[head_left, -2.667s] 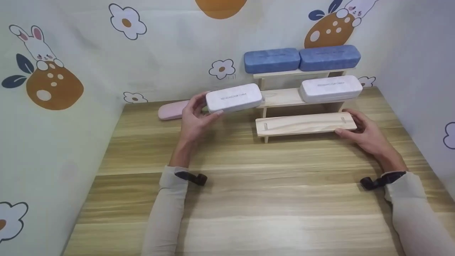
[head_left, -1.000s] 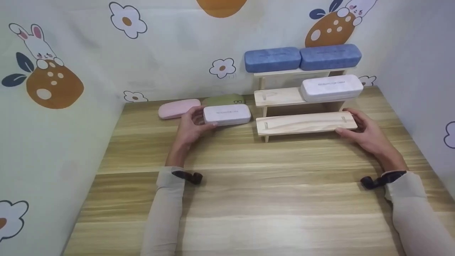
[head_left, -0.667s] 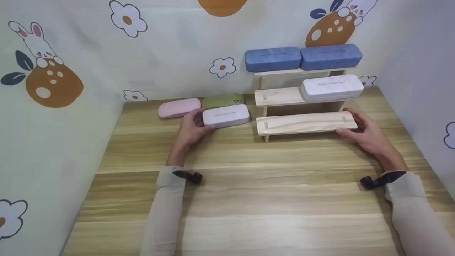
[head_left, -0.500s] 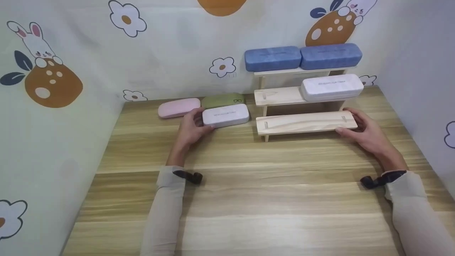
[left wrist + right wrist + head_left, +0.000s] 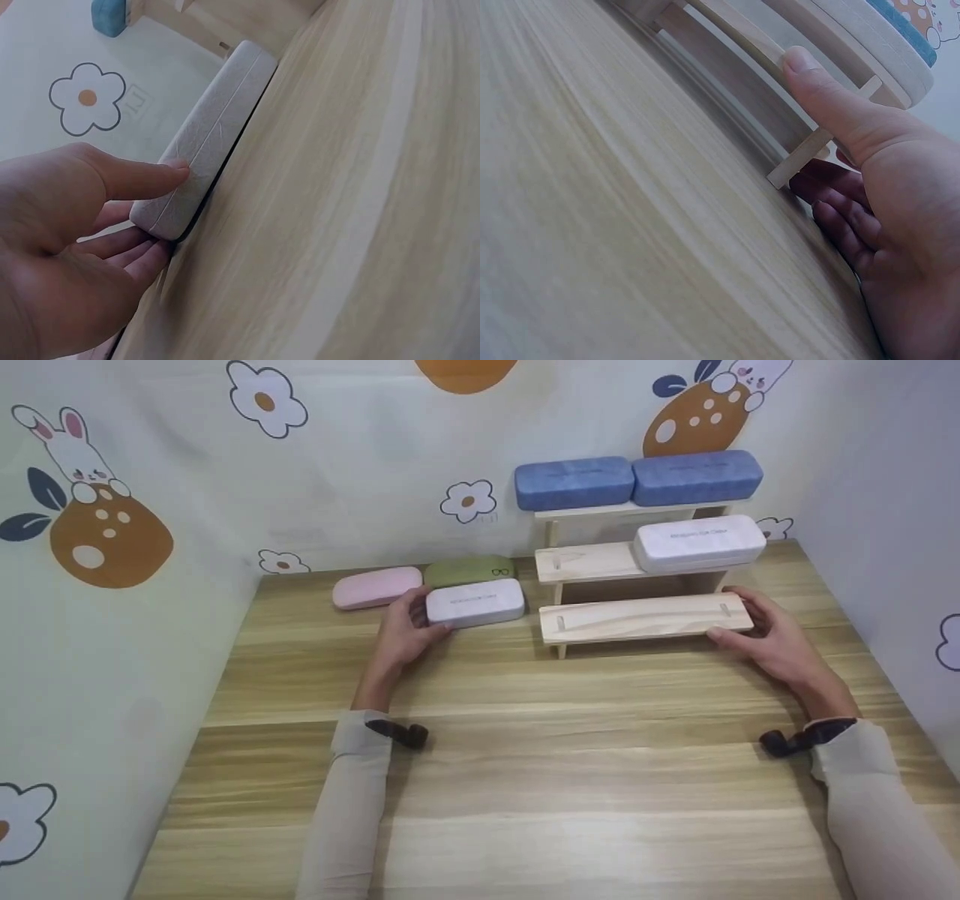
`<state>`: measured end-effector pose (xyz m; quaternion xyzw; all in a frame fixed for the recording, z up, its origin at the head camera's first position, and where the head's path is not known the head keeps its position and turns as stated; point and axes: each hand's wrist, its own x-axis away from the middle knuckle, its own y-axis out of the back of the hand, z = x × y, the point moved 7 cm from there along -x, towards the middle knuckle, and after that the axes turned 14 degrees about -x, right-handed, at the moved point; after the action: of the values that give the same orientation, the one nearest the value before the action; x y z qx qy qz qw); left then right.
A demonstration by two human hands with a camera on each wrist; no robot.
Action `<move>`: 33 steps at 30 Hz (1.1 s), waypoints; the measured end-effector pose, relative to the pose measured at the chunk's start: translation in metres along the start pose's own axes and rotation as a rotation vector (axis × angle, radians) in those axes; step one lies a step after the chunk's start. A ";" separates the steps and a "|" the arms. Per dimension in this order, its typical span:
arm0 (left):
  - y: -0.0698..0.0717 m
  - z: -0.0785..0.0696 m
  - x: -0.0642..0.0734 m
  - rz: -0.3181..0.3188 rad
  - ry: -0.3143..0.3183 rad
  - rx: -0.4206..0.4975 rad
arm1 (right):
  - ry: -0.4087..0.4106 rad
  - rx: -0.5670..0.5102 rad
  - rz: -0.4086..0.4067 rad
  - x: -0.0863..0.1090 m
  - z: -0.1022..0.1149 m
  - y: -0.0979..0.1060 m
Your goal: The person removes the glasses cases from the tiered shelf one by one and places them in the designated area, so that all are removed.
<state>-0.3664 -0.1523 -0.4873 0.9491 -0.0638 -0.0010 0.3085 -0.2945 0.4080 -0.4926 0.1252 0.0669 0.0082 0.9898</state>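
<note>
With thumb in front and fingers behind, my left hand (image 5: 403, 634) grips the left end of a white glasses case (image 5: 475, 604) on the table. In the left wrist view the thumb presses the seam side of that white case (image 5: 214, 142). My right hand (image 5: 776, 641) holds the right end of the lowest step of a wooden three-tier stand (image 5: 637, 619), thumb on its front edge. A second white glasses case (image 5: 699, 544) sits on the right of the middle step. Two blue glasses cases, a left one (image 5: 574, 484) and a right one (image 5: 697, 478), fill the top step.
A pink glasses case (image 5: 377, 588) and a green glasses case (image 5: 469, 571) lie at the table's back edge, behind the left hand and its case. Patterned walls (image 5: 360, 457) close off the back and sides of the wood-grain table (image 5: 570, 757).
My left hand has brought the white case down and left from beside the middle step to the table, in front of the green case. The right hand has stayed on the stand.
</note>
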 end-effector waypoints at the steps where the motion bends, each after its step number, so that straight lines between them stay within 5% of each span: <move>1: 0.000 0.000 0.000 0.002 -0.001 -0.002 | 0.004 -0.004 0.002 0.000 0.000 0.000; 10: 0.003 -0.006 0.002 -0.006 -0.051 0.007 | 0.027 -0.024 0.012 0.001 0.001 -0.001; 17: 0.005 -0.007 0.001 -0.032 -0.016 0.020 | 0.014 -0.032 0.001 0.001 0.000 -0.001; 33: 0.017 -0.045 0.010 -0.215 -0.131 0.037 | 0.038 -0.033 0.006 0.000 0.001 0.000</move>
<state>-0.3563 -0.1412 -0.4406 0.9539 0.0184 -0.0951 0.2841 -0.2948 0.4076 -0.4915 0.1086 0.0852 0.0146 0.9903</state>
